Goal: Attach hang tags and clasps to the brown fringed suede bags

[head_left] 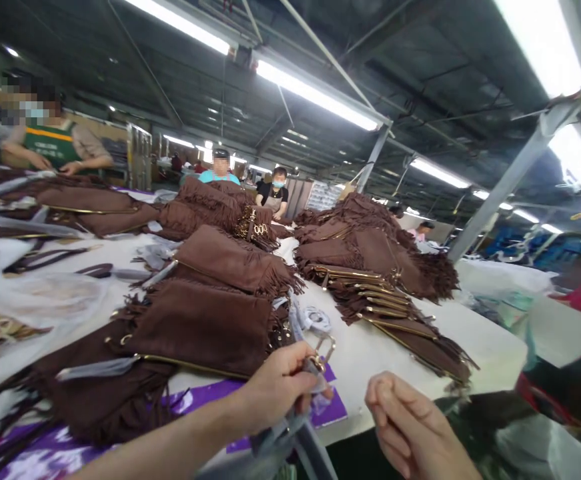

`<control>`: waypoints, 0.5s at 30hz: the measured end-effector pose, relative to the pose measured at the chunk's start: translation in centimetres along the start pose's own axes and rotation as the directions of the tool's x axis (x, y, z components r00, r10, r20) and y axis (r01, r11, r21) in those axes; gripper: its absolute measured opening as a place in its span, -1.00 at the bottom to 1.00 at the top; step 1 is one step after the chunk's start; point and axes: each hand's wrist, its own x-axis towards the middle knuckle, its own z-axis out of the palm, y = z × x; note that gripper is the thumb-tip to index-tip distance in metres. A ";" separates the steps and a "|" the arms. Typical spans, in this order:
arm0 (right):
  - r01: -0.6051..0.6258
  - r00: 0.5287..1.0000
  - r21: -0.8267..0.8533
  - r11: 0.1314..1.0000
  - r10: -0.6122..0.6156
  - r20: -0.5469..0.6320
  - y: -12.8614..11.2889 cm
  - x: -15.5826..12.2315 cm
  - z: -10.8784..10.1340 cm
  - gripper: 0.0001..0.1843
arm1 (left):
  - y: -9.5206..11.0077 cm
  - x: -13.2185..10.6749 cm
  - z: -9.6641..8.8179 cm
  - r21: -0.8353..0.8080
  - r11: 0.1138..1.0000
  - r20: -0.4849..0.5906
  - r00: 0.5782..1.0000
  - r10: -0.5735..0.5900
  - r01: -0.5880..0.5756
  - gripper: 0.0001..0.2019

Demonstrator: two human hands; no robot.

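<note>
My left hand is closed around the end of a strap wrapped in clear plastic film. A gold metal clasp sticks up from between its thumb and fingers. To the right, my right hand is held apart from the strap, its fingertips pinched together; whatever may be between them cannot be made out. Just beyond my left hand lies a brown fringed bag with a gold zip along its near edge. A coil of wrapped strap rests on the white table behind the clasp.
Piles of brown fringed bags cover much of the table. Below the nearest bag is a purple sheet. Plastic film and loose straps lie at left. A co-worker in a green apron and others stand across the table.
</note>
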 end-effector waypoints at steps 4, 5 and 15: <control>-0.055 0.991 -0.314 0.948 0.091 0.100 1.9 -0.7 2.2 -0.38 | -0.5 -0.8 -0.8 0.089 0.993 -0.127 0.988 0.090 -0.079 -0.86; -0.027 0.991 -0.365 0.931 0.073 0.112 1.9 -0.7 2.3 -0.39 | -0.5 -0.8 -0.9 0.105 0.991 -0.148 0.984 0.103 -0.088 -0.84; 0.093 0.975 -0.537 0.838 0.034 0.222 1.8 -0.1 2.7 -0.55 | -1.5 -0.4 -0.1 0.548 0.802 -0.149 0.916 0.371 -0.236 -0.82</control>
